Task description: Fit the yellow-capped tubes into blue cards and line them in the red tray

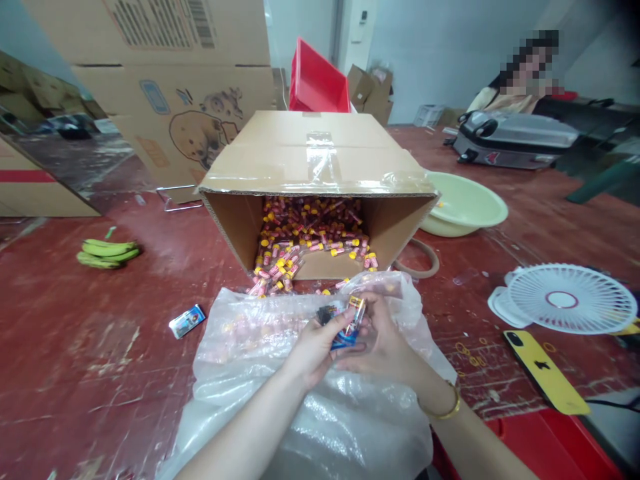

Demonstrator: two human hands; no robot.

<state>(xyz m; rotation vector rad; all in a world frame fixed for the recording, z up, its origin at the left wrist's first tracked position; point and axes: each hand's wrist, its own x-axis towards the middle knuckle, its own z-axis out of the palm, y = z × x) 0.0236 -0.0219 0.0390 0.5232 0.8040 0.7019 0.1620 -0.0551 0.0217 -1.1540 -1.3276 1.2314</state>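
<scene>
My left hand is closed around small shiny printed packets, blue with yellow and dark parts, its thumb lying on top. My right hand, a gold bangle on its wrist, grips the same packets from the right, fingers curled at their edge. Under both hands spreads a translucent plastic bag, with pink and yellow shapes showing through its far part. Just beyond, a cardboard box lies on its side, open toward me. Many small clear tubes with pink contents and yellow caps spill from it.
A blue packet and green bananas lie left on the red floor. To the right are a pale green basin, a white fan grille and a yellow phone. A person sits behind a grey suitcase.
</scene>
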